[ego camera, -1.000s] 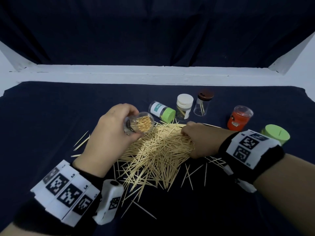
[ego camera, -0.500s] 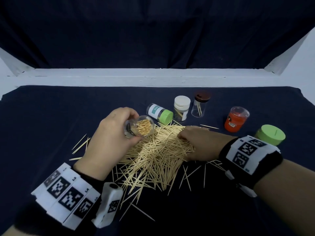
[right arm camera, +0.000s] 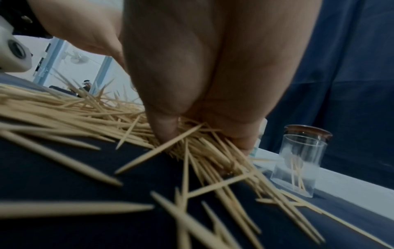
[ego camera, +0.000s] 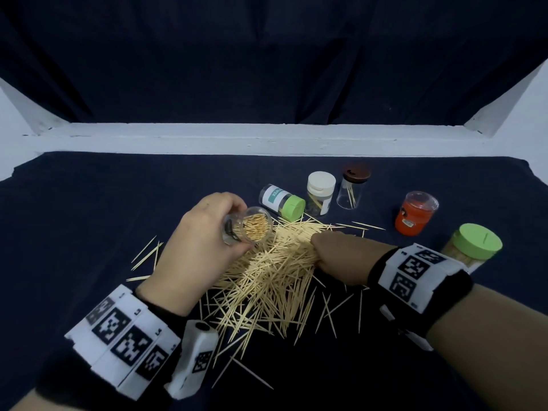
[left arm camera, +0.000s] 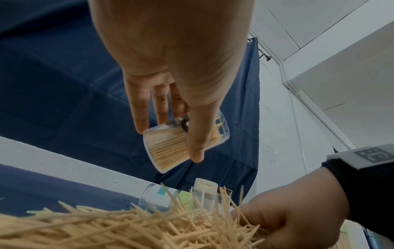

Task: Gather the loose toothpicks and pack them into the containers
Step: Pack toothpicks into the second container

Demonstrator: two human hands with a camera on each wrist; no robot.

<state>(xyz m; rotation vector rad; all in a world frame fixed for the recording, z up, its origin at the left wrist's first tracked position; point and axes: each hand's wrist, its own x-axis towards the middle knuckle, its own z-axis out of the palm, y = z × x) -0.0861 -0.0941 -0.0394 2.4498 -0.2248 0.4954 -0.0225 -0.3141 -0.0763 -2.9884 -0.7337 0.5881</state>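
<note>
The left hand [ego camera: 197, 241] grips a clear cup [ego camera: 248, 224] with fingers and thumb curled round its wall; the cup is tilted, its open mouth turned toward the camera, and it is packed nearly full of toothpicks. It is held above the left far edge of the toothpick pile [ego camera: 267, 274], which lies on the dark cloth [ego camera: 74, 218] at the centre of the table. The right hand [ego camera: 344, 256] rests on the right side of the pile with its fingers curled down into the sticks, pinching a bunch of them against the cloth. Stray toothpicks fan out from the pile toward the near edge and to the left of the left hand. Far of the pile stand 3 containers close together: a green-capped jar [ego camera: 281, 200] lying on its side and touching the pile's far edge, a white-capped jar [ego camera: 320, 192] upright just beside it, and a brown-lidded clear jar [ego camera: 353, 186] upright holding a few sticks. To the right, well apart from the pile, stand a red jar [ego camera: 415, 213] and a green-lidded jar [ego camera: 474, 244] near the right wrist. The cloth left of the hands and toward its far left corner carries nothing. A white ledge [ego camera: 267, 140] bounds the cloth's far edge.
</note>
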